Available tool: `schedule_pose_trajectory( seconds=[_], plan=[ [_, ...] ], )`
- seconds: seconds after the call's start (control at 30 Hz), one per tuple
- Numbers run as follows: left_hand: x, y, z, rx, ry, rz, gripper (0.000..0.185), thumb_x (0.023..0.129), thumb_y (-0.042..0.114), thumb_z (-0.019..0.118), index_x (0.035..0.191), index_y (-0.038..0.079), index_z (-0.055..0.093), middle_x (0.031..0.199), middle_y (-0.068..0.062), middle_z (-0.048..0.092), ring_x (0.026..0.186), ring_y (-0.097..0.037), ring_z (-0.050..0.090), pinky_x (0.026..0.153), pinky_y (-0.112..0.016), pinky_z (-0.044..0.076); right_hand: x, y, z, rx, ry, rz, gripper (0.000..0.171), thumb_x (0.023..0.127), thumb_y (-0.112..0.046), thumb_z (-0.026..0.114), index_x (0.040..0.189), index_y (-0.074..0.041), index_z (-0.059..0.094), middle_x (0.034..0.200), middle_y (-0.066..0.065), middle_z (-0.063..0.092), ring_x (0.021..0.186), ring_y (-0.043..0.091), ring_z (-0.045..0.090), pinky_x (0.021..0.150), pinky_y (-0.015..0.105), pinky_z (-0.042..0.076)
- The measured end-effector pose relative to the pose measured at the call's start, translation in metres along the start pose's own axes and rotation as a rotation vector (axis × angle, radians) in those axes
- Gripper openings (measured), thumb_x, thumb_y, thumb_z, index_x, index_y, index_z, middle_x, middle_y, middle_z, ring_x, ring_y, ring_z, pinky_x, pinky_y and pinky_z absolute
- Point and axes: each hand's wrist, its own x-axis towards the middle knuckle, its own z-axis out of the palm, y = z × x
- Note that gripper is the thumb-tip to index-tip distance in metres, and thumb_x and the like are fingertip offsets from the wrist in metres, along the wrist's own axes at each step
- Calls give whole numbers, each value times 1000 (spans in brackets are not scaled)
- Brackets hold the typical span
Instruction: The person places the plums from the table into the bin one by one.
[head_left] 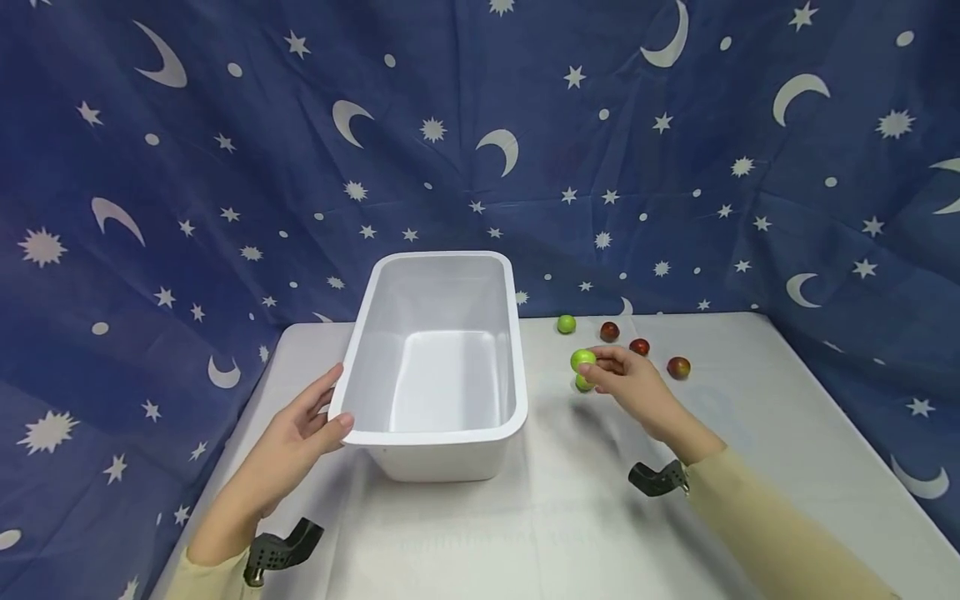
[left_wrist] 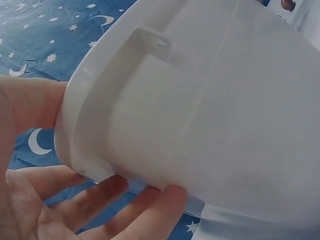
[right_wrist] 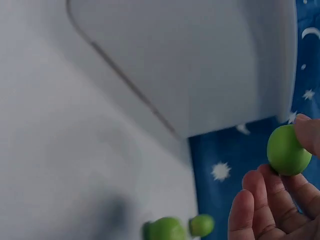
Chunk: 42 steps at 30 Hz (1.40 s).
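My left hand [head_left: 292, 437] grips a deep white plastic tub [head_left: 442, 435] at its near left corner. In the left wrist view, the thumb presses the rim from one side while the fingers curl against the other. To the right of the tub, my right hand [head_left: 633, 387] pinches a small round green fruit [head_left: 582, 360] between thumb and fingertips, raised over the table. The right wrist view shows this green fruit [right_wrist: 288, 150] smooth and unmarked. Below it, partly overlapped in the head view, sits another green fruit [head_left: 584, 383]. The tub's inside shows bare.
Another green fruit [head_left: 566, 324] lies by the table's back edge. Three dark red fruits [head_left: 609, 332] lie spread behind and to the right of my right hand. A white cloth covers the table [head_left: 600, 533]. A blue curtain [head_left: 420, 167] with moons and stars hangs behind and beside it.
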Motion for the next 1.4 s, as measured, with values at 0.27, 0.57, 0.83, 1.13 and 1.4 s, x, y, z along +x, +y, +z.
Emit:
schedule_pose_trajectory(
  seconds=[0.27,0.57,0.83,1.13,1.4],
  plan=[
    [-1,1,4,-15,36,-5,69,99,15,58,156,12,19,149,-26,29,116,-8,53,86,-27,51,-2,-48,12,9,-15,-99,63,84,-45,73,134,-12,52,121,8,58,109,24,57,86,31,52],
    [-4,-5,9,44,32,-1,67,102,24,52,157,18,13,157,-19,15,132,-37,36,91,-25,47,10,-73,31,19,-24,-146,54,85,-46,71,127,-15,57,113,5,63,101,23,61,84,35,53],
    [-7,-6,10,82,38,44,64,103,21,48,157,21,13,156,-24,15,131,-42,35,90,-23,46,25,-100,48,38,-46,-182,52,86,-48,70,124,-14,58,111,3,65,102,23,62,83,35,53],
    [-6,-4,15,72,73,22,64,102,21,50,156,21,15,156,-23,16,132,-36,35,89,-21,46,44,-130,70,60,-117,-175,49,87,-45,70,122,-14,59,110,5,66,98,22,62,84,40,52],
    [-6,-3,18,73,117,1,63,102,20,52,156,19,19,154,-22,24,128,-35,43,87,-25,49,53,-146,87,60,-163,-139,45,87,-43,71,118,-13,61,110,6,67,97,21,63,85,38,51]
  ],
)
